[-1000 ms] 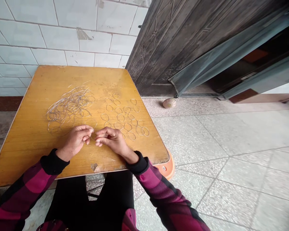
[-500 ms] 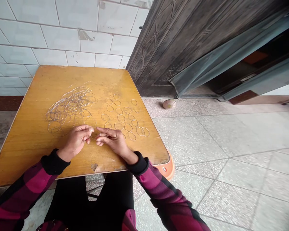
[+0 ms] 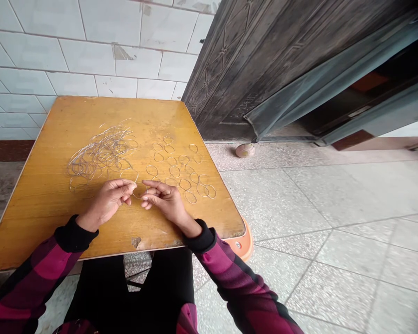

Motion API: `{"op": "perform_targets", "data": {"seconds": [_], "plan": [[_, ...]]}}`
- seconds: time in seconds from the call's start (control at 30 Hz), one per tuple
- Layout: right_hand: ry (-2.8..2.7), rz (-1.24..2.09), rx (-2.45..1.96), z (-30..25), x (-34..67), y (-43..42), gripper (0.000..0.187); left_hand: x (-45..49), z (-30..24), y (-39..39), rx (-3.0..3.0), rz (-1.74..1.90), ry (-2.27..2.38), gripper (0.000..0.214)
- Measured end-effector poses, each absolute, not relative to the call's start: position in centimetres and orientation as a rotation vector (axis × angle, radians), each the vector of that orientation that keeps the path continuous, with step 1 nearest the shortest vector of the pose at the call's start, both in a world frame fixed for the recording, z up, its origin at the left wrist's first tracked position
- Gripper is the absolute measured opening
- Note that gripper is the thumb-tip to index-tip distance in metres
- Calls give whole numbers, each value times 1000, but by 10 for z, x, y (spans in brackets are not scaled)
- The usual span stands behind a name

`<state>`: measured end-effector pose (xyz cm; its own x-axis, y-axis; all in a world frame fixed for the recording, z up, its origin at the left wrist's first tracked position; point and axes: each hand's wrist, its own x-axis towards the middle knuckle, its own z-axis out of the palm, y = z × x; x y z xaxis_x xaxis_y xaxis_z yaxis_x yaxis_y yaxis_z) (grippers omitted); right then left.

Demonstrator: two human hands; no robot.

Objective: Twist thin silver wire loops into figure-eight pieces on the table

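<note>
Over the near half of the wooden table, my left hand (image 3: 110,199) is closed, thumb and forefinger pinching a thin curved wire (image 3: 135,195). The wire bends from those fingertips across the small gap to my right hand (image 3: 165,200). My right fingers are curled around its other end, the forefinger stretched toward the left hand; their exact grip on it is partly hidden. Beyond my left hand lies a tangled pile of thin wires (image 3: 102,150). Several separate wire rings (image 3: 190,197) are spread flat beyond and to the right of my right hand.
The yellow-brown table (image 3: 55,208) stands against a white tiled wall (image 3: 87,55). An orange stool edge (image 3: 245,246) sticks out under its right corner. A round stone-like object (image 3: 244,150) lies on the floor by a dark carved door (image 3: 226,69) and a grey-blue curtain (image 3: 285,111).
My hands have drawn slightly apart, widening the gap between the fingertips. More of the curved wire shows between them. The pile and the rings lie as before.
</note>
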<state>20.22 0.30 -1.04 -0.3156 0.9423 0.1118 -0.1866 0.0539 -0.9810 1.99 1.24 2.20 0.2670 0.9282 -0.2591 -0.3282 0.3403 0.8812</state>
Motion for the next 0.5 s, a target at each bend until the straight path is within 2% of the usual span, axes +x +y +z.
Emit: {"op": "perform_targets", "data": {"seconds": [0.33, 0.5], "plan": [[-1308, 1488, -847, -6, 205, 2, 47, 17, 19, 15, 734, 975, 818, 11], [-1307, 1497, -820, -8, 205, 2, 46, 18, 19, 14, 746, 970, 834, 14]]}}
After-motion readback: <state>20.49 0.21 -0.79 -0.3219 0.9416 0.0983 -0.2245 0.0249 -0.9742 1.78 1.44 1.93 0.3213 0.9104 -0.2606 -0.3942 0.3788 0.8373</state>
